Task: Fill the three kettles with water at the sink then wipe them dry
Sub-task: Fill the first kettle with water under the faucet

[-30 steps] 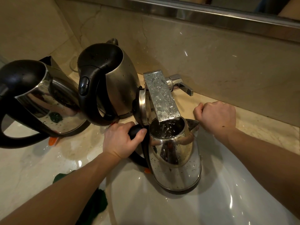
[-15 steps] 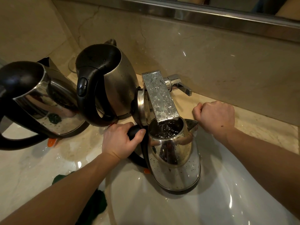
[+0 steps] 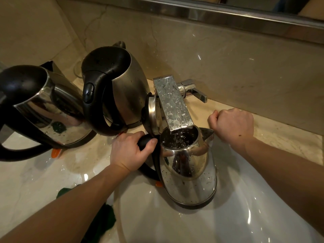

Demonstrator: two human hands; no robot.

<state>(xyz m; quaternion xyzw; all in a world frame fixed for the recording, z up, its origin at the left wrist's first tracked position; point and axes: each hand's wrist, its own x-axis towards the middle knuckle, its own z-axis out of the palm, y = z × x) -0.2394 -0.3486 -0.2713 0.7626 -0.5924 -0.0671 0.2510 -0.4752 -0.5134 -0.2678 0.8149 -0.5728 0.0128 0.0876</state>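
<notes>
A wet steel kettle stands in the white sink with its lid flipped up. Its mouth is right under the flat faucet spout, and water churns inside it. My left hand grips this kettle's black handle. My right hand is a closed fist holding nothing, resting at the sink's back edge beside the kettle's spout. Two more steel kettles with black handles stand on the counter: one just left of the faucet, the other at the far left.
The faucet lever sticks out to the right behind the spout. A dark green cloth lies on the wet marble counter under my left forearm. A marble wall rises close behind the sink.
</notes>
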